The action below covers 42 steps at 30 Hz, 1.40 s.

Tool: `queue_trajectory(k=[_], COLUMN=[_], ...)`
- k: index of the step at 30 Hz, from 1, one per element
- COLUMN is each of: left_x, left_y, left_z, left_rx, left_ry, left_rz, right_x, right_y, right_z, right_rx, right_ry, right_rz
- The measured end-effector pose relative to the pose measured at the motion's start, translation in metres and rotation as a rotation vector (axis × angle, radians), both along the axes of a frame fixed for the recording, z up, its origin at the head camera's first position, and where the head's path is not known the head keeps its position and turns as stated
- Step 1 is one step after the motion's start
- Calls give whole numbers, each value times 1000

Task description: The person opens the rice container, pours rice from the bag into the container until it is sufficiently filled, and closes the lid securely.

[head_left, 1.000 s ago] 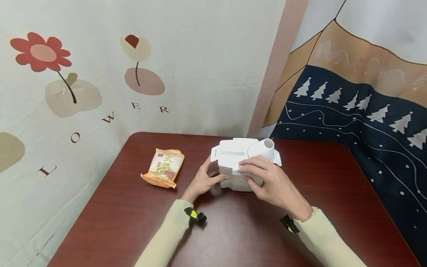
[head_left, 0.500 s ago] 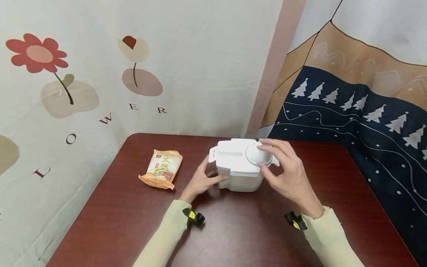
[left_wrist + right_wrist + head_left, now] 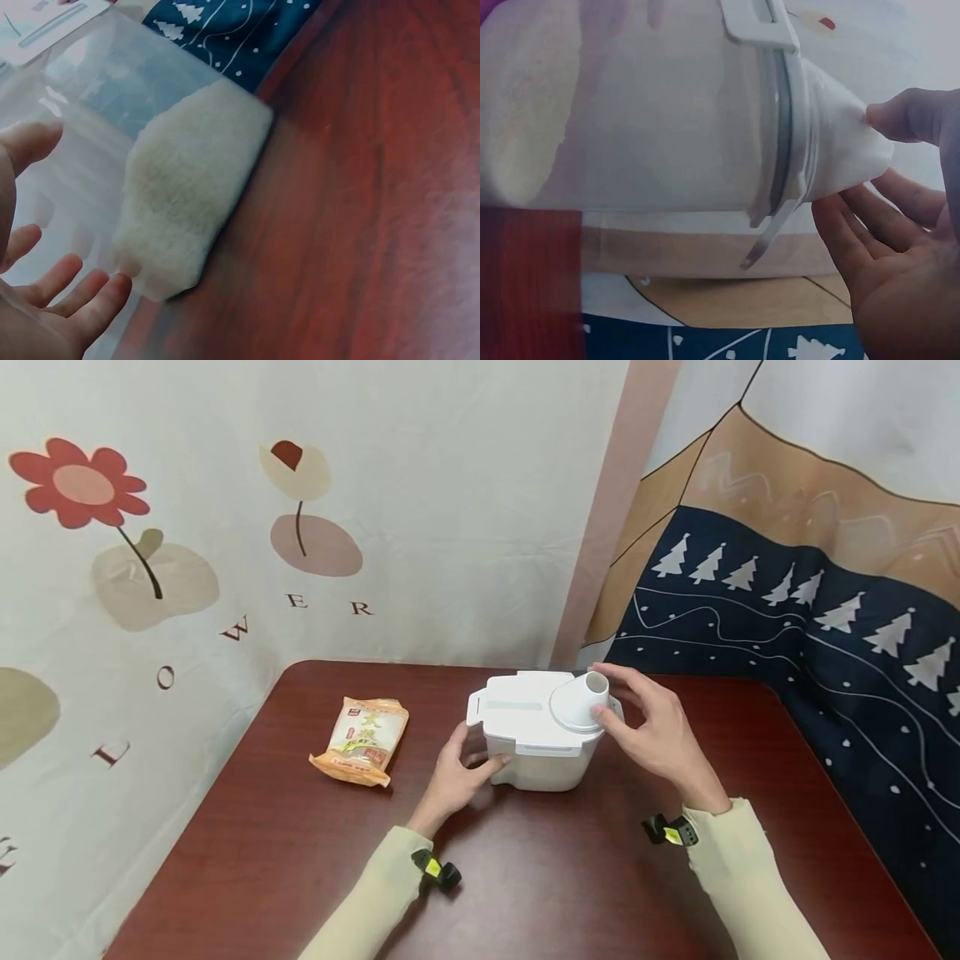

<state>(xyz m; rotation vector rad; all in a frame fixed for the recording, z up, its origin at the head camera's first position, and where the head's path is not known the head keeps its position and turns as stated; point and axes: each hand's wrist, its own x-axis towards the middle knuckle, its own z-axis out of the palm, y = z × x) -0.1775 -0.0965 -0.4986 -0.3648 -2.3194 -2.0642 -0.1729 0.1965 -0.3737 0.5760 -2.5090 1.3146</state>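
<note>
A translucent storage container (image 3: 540, 770) with a white lid (image 3: 510, 718) stands upright on the table. White, rice-like grain (image 3: 187, 172) fills its lower part. My left hand (image 3: 453, 781) holds its left end, thumb on the front face and fingers round the side; in the left wrist view the fingers (image 3: 101, 304) rest against the wall. A white cone-shaped spout (image 3: 577, 703) with a round opening rises from the lid's right side. My right hand (image 3: 656, 727) holds that spout, thumb in front and fingers behind; the right wrist view shows the thumb and fingers on opposite sides of it.
An orange and white food packet (image 3: 365, 739) lies to the left on the dark red table (image 3: 525, 885). Behind the table hangs a pale printed curtain (image 3: 450, 510), and a navy one with trees (image 3: 750, 635) at right. Side handles stick out from the lid.
My right hand has moved from the lid's front edge to the right and taken hold of the spout. The left hand stays at the container's left end. The packet has not moved.
</note>
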Motion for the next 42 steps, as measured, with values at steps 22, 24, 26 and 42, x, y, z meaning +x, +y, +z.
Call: queue_trajectory(k=[22,24,26,42], left_x=[-27,-29,-31,-1], left_y=[-15,-16,-16,6], left_z=[0,2,4,1], left_rx=[-64,-64,-57,-50], left_ry=[-53,-67,-70,40], left_rz=[-129,-151,-170,-45], right_x=[23,25,27,6], right_y=[-11,-13,-14,8], right_z=[-7,-7,-6,0], right_rx=[-16,-8,6,140], right_ry=[70,78,84,-26], right_rz=[-104,-120,-129,147])
